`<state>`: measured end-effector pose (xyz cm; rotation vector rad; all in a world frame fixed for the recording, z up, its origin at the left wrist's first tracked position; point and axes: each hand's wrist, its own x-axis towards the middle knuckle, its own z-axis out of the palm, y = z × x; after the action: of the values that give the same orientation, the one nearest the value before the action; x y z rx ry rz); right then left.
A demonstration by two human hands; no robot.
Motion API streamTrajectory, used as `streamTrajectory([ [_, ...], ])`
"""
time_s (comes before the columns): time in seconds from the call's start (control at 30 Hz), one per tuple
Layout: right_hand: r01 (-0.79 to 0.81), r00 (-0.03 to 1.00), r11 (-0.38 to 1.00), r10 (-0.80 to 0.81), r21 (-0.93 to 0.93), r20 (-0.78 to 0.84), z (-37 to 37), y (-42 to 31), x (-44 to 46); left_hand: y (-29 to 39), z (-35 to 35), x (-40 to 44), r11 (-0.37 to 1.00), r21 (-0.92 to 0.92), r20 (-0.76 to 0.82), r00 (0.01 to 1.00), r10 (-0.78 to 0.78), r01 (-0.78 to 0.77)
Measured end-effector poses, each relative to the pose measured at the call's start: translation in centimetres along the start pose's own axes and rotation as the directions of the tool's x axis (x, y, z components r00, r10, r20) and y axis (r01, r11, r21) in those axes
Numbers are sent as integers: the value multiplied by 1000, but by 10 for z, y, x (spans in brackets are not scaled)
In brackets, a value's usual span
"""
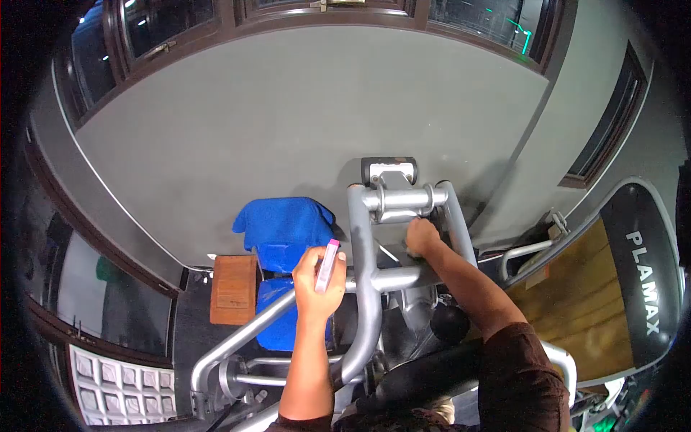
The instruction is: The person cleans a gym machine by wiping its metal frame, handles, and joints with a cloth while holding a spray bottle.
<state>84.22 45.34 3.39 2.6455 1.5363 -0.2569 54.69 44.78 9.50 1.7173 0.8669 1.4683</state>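
Observation:
My left hand is closed around a slim, pale tube with a bright pink end. It is held upright, left of the silver frame of a gym machine; its exact kind is unclear. My right hand is curled into a fist inside the frame, just below the upper crossbar. What its fingers grip, if anything, is hidden. A dark roller pad tops the machine, and a round black knob sits below my right forearm.
A blue towel drapes over a blue chair, beside a brown wooden box. At right stands a large panel lettered PLAMAX. A grey wall with windows rises behind, and a white grid-like panel is at lower left.

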Motion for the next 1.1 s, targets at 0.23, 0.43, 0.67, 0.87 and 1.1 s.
streamTrajectory([
  [0.23,366,888,927,-322,82,-329,20,-1,11,5,2,-4,998,-8,23,998,-54,54],
  [0.43,380,893,925,-368,-4,-260,3,-17,-2,6,-1,-4,998,-9,27,998,-65,65],
  [0.67,562,780,827,-520,24,-349,32,2,19,2,1,-5,998,-18,22,998,-58,59],
  [0.87,340,923,940,-327,31,-203,8,-7,0,8,-3,-3,996,-21,22,996,-90,90],
  [1.1,-36,999,990,31,-134,-36,5,-7,-2,3,-3,-2,1000,12,9,1000,-17,17],
])
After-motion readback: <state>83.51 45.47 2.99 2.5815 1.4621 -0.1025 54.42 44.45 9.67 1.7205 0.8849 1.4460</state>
